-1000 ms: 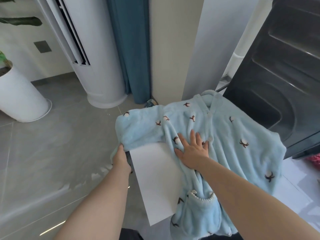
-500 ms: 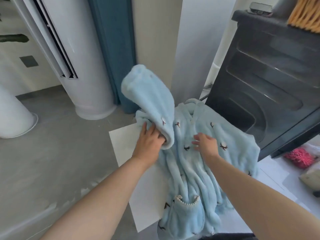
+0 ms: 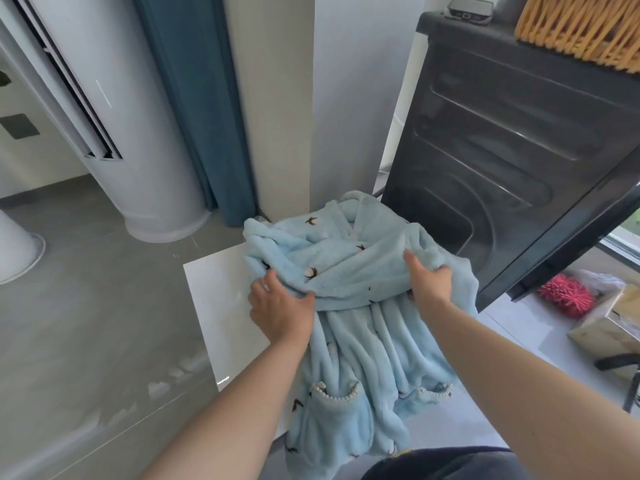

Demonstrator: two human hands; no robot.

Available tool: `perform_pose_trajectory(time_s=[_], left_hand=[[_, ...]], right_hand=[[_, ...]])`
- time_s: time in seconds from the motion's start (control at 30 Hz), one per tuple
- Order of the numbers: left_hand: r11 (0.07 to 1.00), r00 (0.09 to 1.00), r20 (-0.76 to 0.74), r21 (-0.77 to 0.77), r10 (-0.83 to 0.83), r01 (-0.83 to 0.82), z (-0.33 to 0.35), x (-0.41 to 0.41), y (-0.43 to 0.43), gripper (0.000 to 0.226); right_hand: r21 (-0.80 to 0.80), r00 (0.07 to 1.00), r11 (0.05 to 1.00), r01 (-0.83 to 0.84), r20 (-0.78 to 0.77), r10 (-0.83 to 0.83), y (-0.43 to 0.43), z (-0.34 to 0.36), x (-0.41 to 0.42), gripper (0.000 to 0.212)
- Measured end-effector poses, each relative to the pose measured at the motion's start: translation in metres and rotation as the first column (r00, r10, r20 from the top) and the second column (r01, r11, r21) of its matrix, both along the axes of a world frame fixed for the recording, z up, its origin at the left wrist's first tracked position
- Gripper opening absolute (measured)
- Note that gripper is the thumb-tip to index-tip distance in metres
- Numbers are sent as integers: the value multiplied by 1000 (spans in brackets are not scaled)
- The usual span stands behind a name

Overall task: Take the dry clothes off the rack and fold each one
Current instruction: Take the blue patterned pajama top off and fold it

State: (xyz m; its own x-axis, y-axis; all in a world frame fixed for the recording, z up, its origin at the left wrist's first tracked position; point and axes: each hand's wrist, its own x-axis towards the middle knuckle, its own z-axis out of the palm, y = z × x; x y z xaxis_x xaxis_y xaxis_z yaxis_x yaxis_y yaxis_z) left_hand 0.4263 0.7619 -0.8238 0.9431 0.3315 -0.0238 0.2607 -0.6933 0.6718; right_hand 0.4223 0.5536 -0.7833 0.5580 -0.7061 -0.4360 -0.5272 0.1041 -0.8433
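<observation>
Grey tile floor (image 3: 86, 323), teal curtain (image 3: 194, 116) — dark appliance (image 3: 502, 168), perhaps washer, right.

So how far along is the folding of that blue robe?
Done: the robe lies on the white table, one side folded across its front. In hand: the left hand and right hand grip that folded band. Remaining: the pocketed lower half hangs over the edge, unfolded.

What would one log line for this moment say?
task: fold | left hand: grips blue robe | right hand: grips blue robe | blue robe: on white table
</observation>
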Motion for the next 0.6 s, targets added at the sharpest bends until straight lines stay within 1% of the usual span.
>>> perform_pose_trajectory(time_s=[0.03,0.07,0.1,0.17,0.27,0.33,0.37,0.4,0.43,0.47,0.5,0.53,0.57,0.6], left_hand=[[993,991,-110,-81,73,-82,1,0,-1,87],[980,972,-207,-141,112,-143,1,-1,-2,98],[967,955,-270,-187,121,-176,1,0,-2,108],[950,948,-303,-259,93,-176,1,5,-2,115],[907,941,-327,-365,89,-212,7,11,-4,115],[877,945,-303,-413,122,-246,8,10,-5,115],[870,958,-257,-435,126,-232,6,8,-5,116],[875,975,-194,-445,112,-189,1,6,-4,117],[889,988,-129,-439,80,-129,-5,3,-4,119],[908,996,-85,-414,34,-66,-9,0,-4,120],[925,998,-63,-379,-7,-17,-11,-3,-5,121],[939,998,-57,-344,-24,3,-12,-3,-6,121],[943,998,-69,-332,-10,-13,-11,-1,-6,120],[935,995,-100,-350,28,-62,-8,1,-7,118]], right_hand=[[28,999,999,-20,-38,21,3,4,2,65],[48,997,998,-27,-65,30,4,5,5,55],[65,995,997,-31,-94,37,5,7,7,45],[110,992,994,-29,-121,42,6,13,9,30],[179,998,984,17,-68,-5,8,17,16,17],[241,993,966,99,35,-110,10,20,21,9],[260,982,955,145,78,-170,8,26,23,14],[331,971,934,135,144,-192,7,34,28,24],[340,958,938,67,242,-156,5,41,31,31],[343,938,937,59,302,-170,0,47,32,33],[289,925,950,119,315,-212,-7,53,30,34],[361,901,903,232,269,-339,-15,51,31,34],[419,881,847,327,190,-434,-18,52,30,31],[432,883,832,347,148,-445,-19,48,29,30]])
